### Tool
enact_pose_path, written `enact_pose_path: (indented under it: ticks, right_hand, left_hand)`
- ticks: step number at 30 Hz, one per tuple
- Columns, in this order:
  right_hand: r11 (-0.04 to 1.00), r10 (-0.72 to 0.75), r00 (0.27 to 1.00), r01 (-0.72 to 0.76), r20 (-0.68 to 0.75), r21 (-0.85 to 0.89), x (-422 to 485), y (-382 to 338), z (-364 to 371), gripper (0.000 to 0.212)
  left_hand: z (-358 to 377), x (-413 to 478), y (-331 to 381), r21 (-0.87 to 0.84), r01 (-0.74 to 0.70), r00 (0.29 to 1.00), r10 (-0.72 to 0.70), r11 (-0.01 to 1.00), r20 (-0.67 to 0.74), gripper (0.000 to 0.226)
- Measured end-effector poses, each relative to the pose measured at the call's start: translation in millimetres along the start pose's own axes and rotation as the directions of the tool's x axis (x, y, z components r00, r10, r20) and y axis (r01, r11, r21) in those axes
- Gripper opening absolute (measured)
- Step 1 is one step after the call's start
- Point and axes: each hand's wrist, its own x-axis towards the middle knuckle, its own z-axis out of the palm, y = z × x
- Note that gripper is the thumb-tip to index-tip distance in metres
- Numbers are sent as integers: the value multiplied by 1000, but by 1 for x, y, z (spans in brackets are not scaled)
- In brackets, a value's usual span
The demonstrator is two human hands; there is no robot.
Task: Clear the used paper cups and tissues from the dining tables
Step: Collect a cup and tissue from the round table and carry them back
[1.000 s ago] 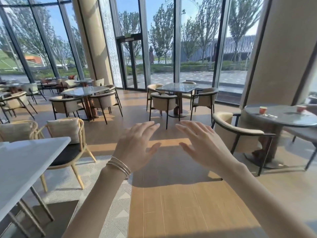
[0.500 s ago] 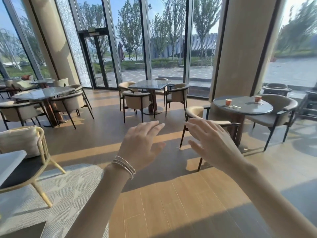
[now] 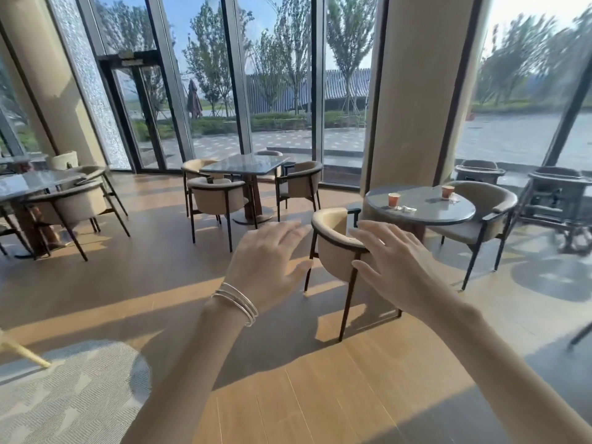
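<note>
Left hand (image 3: pixel 266 261) and right hand (image 3: pixel 394 264) empty, fingers spread; 2 paper cups (image 3: pixel 394 199) on round table (image 3: pixel 426 210) beyond

round table (image 3: pixel 442 214): glossy dark top | paper cup (image 3: pixel 394 199): matt orange | floor (image 3: pixel 320 395): smooth wood | bangles (image 3: pixel 238 303): shiny metal

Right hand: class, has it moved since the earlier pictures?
Yes. The right hand has swung rightward: earlier it showed left of the beige chair by the round table; now it overlaps that chair's right side.
</note>
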Motion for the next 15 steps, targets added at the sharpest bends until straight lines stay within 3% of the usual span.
enact_pose_path:
  ticks: [5, 15]
  right_hand:
    - [999, 31, 1000, -31, -5, -28, 31, 74, 11, 52]
    - [985, 160, 987, -159, 19, -68, 44, 175, 71, 48]
  left_hand:
    - [43, 78, 17, -36, -28, 999, 27, 999, -26, 55]
    - [154, 180, 29, -115, -134, 988, 142, 984, 58, 55]
